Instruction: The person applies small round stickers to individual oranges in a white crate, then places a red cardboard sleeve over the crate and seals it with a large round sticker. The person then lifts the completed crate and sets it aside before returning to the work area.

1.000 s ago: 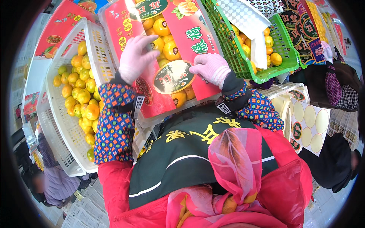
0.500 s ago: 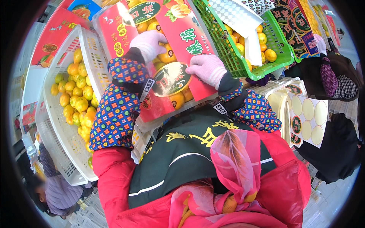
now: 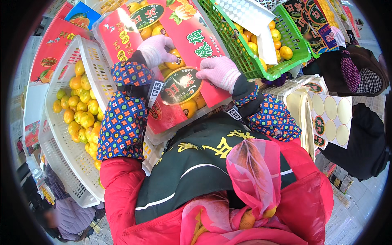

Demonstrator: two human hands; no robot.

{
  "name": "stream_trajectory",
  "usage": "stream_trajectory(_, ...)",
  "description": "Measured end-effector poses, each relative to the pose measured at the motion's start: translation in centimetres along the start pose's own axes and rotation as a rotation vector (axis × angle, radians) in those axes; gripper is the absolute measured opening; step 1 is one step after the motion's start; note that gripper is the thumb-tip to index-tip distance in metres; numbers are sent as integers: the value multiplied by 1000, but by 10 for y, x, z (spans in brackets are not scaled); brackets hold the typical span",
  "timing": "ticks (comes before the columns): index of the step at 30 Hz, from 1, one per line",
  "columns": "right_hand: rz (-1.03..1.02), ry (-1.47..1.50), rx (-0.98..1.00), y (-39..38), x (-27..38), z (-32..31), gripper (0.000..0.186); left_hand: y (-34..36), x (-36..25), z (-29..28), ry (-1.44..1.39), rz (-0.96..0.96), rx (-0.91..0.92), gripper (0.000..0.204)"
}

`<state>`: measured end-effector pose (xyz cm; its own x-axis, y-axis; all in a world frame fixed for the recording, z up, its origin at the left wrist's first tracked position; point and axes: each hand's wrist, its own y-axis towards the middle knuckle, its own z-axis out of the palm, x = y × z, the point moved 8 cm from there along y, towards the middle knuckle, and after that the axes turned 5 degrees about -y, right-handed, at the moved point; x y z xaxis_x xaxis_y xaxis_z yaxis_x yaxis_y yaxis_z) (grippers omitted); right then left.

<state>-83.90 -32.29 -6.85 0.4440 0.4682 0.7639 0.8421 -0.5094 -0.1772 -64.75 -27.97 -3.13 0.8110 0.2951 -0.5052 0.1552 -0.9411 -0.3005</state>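
A red printed box (image 3: pixel 114 28) lies in front of me, mandarins (image 3: pixel 145 32) showing through its middle opening and an oval label (image 3: pixel 181 85) across its lower part. My left hand (image 3: pixel 157 51), in a pink glove, has its fingers curled down at the opening's left side, over the fruit; what they grip is hidden. My right hand (image 3: pixel 218 73), also pink-gloved, rests on the right red panel beside the label, fingers bent and closed at the panel's inner edge. Whether that hand pinches the card or the label I cannot make out.
A white crate (image 3: pixel 90 65) of mandarins stands left, a green crate (image 3: pixel 273 71) with fruit and white sheets at upper right. Round-sticker sheets (image 3: pixel 342 118) lie at right. Red printed cartons (image 3: pixel 49 57) are behind the left crate. Co-workers (image 3: pixel 355 143) are at both sides.
My left hand has come down from a raised pose to curl at the box opening. My right hand has shifted slightly left. The box and crates sit a little higher in view.
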Motion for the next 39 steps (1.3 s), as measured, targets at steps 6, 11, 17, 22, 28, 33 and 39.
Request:
stream_trajectory(6,8,5,-34,-1,3,-6,20,2,4,2,-181,-35,-166,37)
stream_trajectory(11,65,-178,56,4,-2,-6,27,-2,9,-6,-302,-192,-163,32)
stream_trajectory(17,9,-185,-34,5,1,-13,26,2,8,-12,-308,-299,-260,36)
stream_trajectory(22,36,-282,-49,9,1,-11,27,7,10,-11,-94,-368,-366,44)
stream_trajectory(28,-4,-535,48,11,3,-20,32,4,-4,-19,-85,-371,-274,44)
stream_trajectory(33,-72,-378,-408,-15,-2,-62,28,-29,12,-87,-345,-300,-454,42)
stream_trajectory(39,-476,-646,-386,-5,18,-32,82,4,53,-106,483,-32,-747,66)
